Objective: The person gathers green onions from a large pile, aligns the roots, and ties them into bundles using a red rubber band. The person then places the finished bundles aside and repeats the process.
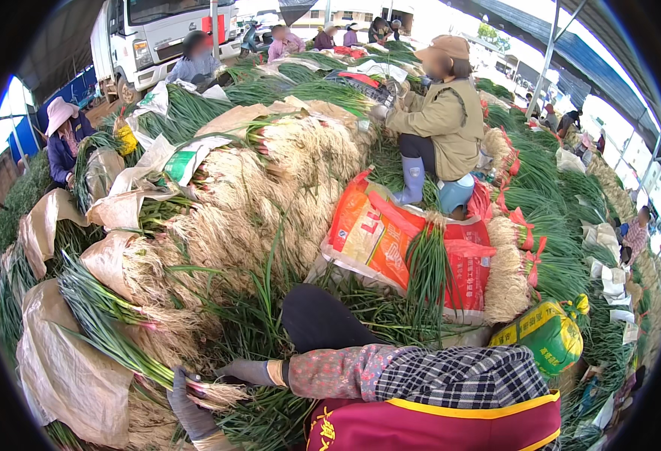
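My left hand [185, 403], in a grey glove, is closed around a small bunch of green onions [145, 363]. Their leaves stretch up and left, and the pale roots [223, 394] point right. My right hand [247, 371], also gloved, reaches in from the right, fingertips beside the stem bases; whether they pinch anything is hidden. Just above lies another handful of green onions [107, 304], roots to the right, on the heap. Loose leaves [268, 411] cover the ground under my hands.
A root-side-out heap of onions [240, 225] rises ahead, partly under brown sheeting [71, 366]. Red-orange sacks [375, 231] carry a tied bunch [434, 265]. Red-tied bundles [508, 270] and a yellow-green bag [544, 338] lie to the right. A co-worker [437, 124] sits beyond the sacks.
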A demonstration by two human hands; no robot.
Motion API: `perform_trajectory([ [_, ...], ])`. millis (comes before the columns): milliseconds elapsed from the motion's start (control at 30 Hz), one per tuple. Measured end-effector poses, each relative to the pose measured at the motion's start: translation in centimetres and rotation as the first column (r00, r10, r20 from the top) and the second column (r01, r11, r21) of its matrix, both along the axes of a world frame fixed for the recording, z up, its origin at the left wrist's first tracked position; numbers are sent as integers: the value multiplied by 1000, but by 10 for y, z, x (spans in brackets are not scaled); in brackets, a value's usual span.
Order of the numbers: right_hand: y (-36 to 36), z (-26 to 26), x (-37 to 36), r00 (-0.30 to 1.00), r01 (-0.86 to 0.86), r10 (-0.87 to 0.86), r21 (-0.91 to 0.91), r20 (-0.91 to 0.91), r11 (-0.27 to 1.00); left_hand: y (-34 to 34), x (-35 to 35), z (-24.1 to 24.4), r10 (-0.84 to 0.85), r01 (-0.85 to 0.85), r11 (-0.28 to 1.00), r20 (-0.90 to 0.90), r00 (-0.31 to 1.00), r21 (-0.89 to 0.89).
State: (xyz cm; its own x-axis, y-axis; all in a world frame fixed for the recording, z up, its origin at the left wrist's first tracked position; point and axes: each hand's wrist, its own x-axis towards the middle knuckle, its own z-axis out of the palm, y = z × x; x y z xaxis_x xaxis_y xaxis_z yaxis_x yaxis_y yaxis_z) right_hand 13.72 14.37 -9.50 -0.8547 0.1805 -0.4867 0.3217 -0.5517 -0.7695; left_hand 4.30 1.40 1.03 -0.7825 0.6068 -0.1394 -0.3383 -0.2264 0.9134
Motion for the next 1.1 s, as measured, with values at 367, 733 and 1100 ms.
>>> perform_trajectory([
  [367,-7,-8,-6,964,-129,79,185,255,974,-9,-29,-30,-137,65,948,216,967,312],
  [733,-12,-21,3,981,-168,151,143,123,975,-12,-13,-1,-204,96,906,226,952,413],
  [1100,-13,34,-1,908,-383,413,549,75,743,-47,-37,47,123,-158,929,125,985,336],
])
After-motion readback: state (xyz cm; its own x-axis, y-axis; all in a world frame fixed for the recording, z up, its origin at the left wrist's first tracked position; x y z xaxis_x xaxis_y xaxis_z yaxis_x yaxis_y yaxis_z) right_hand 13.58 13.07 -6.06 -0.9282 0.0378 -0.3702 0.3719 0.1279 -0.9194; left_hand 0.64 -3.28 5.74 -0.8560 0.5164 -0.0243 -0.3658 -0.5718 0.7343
